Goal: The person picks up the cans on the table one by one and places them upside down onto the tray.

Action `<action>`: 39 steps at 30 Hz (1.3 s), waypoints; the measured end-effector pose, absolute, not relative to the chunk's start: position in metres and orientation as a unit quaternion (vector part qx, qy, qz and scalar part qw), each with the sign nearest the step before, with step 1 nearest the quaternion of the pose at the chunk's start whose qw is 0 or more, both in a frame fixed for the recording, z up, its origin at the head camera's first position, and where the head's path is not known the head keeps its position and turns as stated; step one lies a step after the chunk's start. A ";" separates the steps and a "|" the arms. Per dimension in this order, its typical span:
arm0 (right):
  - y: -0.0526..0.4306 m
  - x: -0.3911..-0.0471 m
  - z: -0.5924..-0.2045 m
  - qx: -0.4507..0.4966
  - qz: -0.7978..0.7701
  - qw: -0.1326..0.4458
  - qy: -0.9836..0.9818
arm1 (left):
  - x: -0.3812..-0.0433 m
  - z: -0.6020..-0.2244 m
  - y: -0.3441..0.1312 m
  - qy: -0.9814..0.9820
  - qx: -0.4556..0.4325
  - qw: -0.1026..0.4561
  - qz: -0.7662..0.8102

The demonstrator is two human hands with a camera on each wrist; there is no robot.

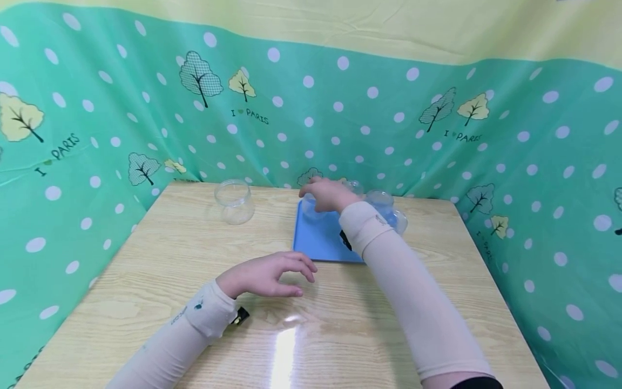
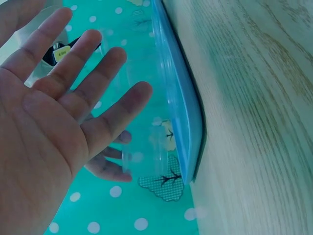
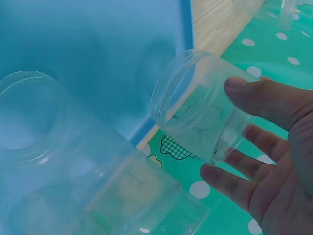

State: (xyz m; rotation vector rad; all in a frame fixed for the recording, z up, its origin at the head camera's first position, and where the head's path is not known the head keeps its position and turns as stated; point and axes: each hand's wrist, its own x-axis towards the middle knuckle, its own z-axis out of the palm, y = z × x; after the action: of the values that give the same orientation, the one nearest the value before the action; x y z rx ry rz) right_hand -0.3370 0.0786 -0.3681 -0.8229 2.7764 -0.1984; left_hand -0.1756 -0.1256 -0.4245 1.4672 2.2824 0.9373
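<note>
My right hand (image 1: pixel 328 194) reaches over the far left part of a blue tray (image 1: pixel 323 243). Its thumb and fingers grip a clear plastic jar (image 3: pixel 203 110) around the base end, as the right wrist view shows. The jar's ridged mouth points down toward the tray, close over its corner. Several more clear jars (image 1: pixel 380 201) stand grouped on the tray's right side, partly hidden by my right wrist. My left hand (image 1: pixel 272 274) hovers over the table in front of the tray, fingers spread and slightly bent, palm bare in the left wrist view.
Another clear jar (image 1: pixel 234 202) stands on the wooden table (image 1: pixel 170 259) at the back left, apart from the tray. A green dotted curtain (image 1: pixel 311 108) encloses the table's back and sides. My right forearm crosses the table's right half.
</note>
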 end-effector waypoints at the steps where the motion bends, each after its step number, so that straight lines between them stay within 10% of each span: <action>1: 0.077 -0.337 -0.369 -0.280 -0.066 0.120 0.950 | -0.176 -0.425 -0.126 0.787 0.507 0.135 0.324; 39: 0.078 -0.356 -0.399 -0.235 -0.052 0.136 0.961 | -0.176 -0.426 -0.127 0.798 0.501 0.148 0.300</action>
State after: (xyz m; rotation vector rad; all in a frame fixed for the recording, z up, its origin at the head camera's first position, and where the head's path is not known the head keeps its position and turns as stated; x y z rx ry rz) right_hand -0.3558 0.0785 -0.3990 -0.6806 2.7821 -0.1518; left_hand -0.1764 -0.1270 -0.4256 1.4421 2.2964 0.8622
